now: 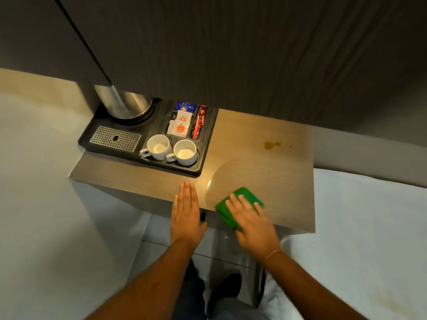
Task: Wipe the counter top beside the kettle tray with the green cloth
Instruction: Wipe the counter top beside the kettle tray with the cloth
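A folded green cloth (242, 197) lies on the wooden counter top (265, 172) near its front edge, to the right of the black kettle tray (205, 153). My right hand (250, 221) presses flat on the cloth, fingers spread over it. My left hand (186, 210) rests flat on the counter's front edge, fingers together, holding nothing. A brown spill stain (270, 144) sits on the counter farther back right. A damp sheen shows just left of the cloth.
The tray holds a steel kettle (126, 103), a metal drip grate (115, 139), two white cups (172, 150) and sachets (182, 122). A dark cabinet (231, 54) overhangs the counter's back. A white bed (369, 227) lies to the right.
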`<state>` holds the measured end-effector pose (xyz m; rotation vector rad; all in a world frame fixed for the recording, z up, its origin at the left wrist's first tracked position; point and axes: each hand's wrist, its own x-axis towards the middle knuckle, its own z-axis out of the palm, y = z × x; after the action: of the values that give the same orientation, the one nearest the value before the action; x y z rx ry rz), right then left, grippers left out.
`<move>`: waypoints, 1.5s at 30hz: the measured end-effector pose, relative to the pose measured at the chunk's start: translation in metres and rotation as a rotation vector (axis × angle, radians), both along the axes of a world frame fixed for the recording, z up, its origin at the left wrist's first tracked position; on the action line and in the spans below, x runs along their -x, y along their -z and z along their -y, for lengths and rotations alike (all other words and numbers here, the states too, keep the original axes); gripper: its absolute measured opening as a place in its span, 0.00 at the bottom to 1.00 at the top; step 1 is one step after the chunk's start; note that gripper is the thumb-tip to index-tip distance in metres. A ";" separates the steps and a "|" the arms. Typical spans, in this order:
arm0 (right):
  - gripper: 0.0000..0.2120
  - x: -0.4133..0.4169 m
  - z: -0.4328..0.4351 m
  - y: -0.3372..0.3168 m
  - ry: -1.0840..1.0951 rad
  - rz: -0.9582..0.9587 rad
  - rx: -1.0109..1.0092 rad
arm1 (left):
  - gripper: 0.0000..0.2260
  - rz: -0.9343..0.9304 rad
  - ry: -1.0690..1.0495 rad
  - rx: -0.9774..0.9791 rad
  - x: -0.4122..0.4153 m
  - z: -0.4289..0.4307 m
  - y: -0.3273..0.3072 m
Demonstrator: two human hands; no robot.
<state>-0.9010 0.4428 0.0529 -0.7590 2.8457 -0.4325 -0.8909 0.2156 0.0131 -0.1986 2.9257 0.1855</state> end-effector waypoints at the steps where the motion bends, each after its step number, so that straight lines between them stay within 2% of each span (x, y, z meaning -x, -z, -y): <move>1: 0.42 0.017 -0.016 -0.003 0.103 0.002 -0.007 | 0.65 0.013 0.003 0.012 0.002 -0.002 -0.002; 4: 0.37 0.105 -0.047 -0.015 0.464 0.020 -0.042 | 0.67 0.047 0.012 0.001 0.008 -0.005 -0.006; 6: 0.34 0.160 -0.033 -0.021 0.579 0.036 -0.036 | 0.68 0.045 0.025 -0.005 0.014 -0.009 -0.010; 8: 0.34 0.180 0.006 -0.020 0.502 0.032 -0.022 | 0.67 0.051 0.040 -0.017 0.019 -0.016 -0.013; 11: 0.39 0.128 0.050 -0.009 0.163 0.017 0.004 | 0.67 0.054 0.025 -0.036 0.023 -0.026 -0.019; 13: 0.42 0.077 0.037 -0.001 -0.003 0.005 -0.016 | 0.66 0.074 0.020 -0.037 0.025 -0.029 -0.021; 14: 0.43 0.062 0.016 0.003 -0.011 -0.008 -0.010 | 0.66 0.090 0.020 -0.029 0.026 -0.030 -0.022; 17: 0.40 0.074 -0.060 0.002 0.243 -0.024 -0.001 | 0.68 0.123 0.001 -0.002 0.029 -0.033 -0.022; 20: 0.35 0.154 -0.110 -0.010 0.599 0.010 -0.026 | 0.69 0.128 -0.003 -0.047 0.030 -0.030 -0.019; 23: 0.32 0.242 -0.101 -0.017 0.761 0.046 -0.035 | 0.71 0.125 -0.002 -0.062 0.030 -0.028 -0.016; 26: 0.33 0.262 -0.031 -0.019 0.579 0.055 -0.039 | 0.72 0.126 0.000 -0.070 0.030 -0.028 -0.017; 29: 0.37 0.194 0.034 -0.012 0.225 0.024 0.025 | 0.72 0.128 0.000 -0.070 0.029 -0.028 -0.019; 31: 0.40 0.125 0.040 -0.003 0.091 0.009 0.027 | 0.72 0.134 0.003 -0.069 0.029 -0.028 -0.019; 34: 0.44 0.063 0.000 0.009 0.005 0.002 -0.033 | 0.72 0.136 0.008 -0.080 0.029 -0.027 -0.020; 37: 0.42 0.092 -0.061 0.002 0.235 -0.034 -0.030 | 0.73 0.151 0.017 -0.108 0.031 -0.024 -0.021; 41: 0.33 0.209 -0.110 -0.017 0.621 0.035 -0.068 | 0.73 0.171 0.027 -0.140 0.032 -0.020 -0.023; 43: 0.32 0.244 -0.091 -0.022 0.663 0.077 -0.086 | 0.73 0.166 0.025 -0.139 0.032 -0.021 -0.022; 45: 0.33 0.235 -0.050 -0.024 0.578 0.084 -0.058 | 0.72 0.169 0.023 -0.140 0.031 -0.023 -0.022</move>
<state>-1.1356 0.4933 0.0770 0.1083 2.9387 -0.4342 -0.9216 0.2386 0.0351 -0.1509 2.7327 0.3508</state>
